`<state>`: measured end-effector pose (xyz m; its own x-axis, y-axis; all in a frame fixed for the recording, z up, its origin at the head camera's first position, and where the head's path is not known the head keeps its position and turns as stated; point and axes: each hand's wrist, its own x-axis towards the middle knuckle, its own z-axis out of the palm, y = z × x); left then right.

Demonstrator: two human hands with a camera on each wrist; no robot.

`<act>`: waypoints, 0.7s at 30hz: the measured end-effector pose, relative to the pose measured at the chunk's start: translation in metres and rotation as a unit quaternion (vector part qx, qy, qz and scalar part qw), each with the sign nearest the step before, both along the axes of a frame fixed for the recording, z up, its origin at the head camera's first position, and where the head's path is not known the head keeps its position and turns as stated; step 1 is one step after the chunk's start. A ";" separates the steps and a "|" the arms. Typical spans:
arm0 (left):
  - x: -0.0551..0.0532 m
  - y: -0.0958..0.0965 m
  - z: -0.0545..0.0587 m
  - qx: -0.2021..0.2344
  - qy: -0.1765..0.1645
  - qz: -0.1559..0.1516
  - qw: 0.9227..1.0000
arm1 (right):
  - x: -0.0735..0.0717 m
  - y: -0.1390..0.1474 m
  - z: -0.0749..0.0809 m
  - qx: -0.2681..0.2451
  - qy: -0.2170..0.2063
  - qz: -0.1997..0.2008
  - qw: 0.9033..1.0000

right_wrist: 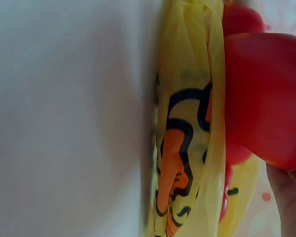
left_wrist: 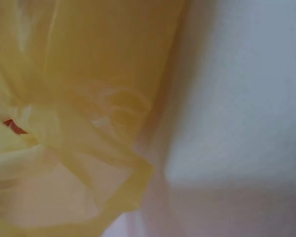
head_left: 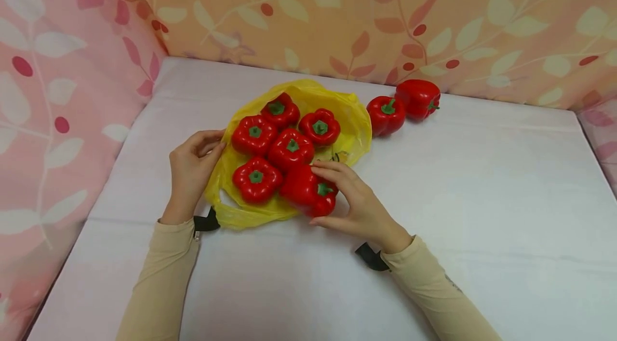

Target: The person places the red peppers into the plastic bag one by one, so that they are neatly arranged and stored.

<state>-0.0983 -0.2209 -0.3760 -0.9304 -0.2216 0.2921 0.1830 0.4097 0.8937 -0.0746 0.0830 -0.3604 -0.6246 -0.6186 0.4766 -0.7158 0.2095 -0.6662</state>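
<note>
In the head view my right hand (head_left: 359,199) grips a red bell pepper (head_left: 305,188) with a green stem, thumb below and fingers on top. That pepper lies over the near right side of a yellow plastic bag (head_left: 344,145), which is spread wide. Several more red peppers (head_left: 291,149) sit inside it with their stems up. My left hand (head_left: 190,167) pinches the bag's left rim between thumb and fingers. Yellow film fills much of the left wrist view. The right wrist view shows the held pepper (right_wrist: 269,98) above the bag's printed side (right_wrist: 187,128).
Two more red peppers, one upright (head_left: 385,119) and one on its side (head_left: 415,97), stand just right of the bag. A white cloth (head_left: 482,196) covers the table. Leaf-patterned curtains (head_left: 308,14) border it at the back and sides.
</note>
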 end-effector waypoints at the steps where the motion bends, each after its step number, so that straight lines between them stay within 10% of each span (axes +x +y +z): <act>1: 0.000 0.000 0.000 0.001 -0.001 0.000 1.000 | 0.001 -0.001 -0.001 0.010 0.004 0.000 1.000; 13: -0.001 -0.001 -0.001 -0.004 -0.001 0.004 1.000 | 0.006 -0.016 -0.005 0.087 0.031 -0.028 0.995; 21: -0.001 -0.001 -0.002 0.003 0.002 -0.003 1.000 | 0.003 -0.007 -0.003 0.148 0.020 0.024 0.988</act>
<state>-0.0997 -0.2218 -0.3780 -0.9306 -0.2183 0.2939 0.1880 0.4040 0.8952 -0.0715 0.0756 -0.3635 -0.5758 -0.7632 0.2933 -0.7536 0.3563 -0.5524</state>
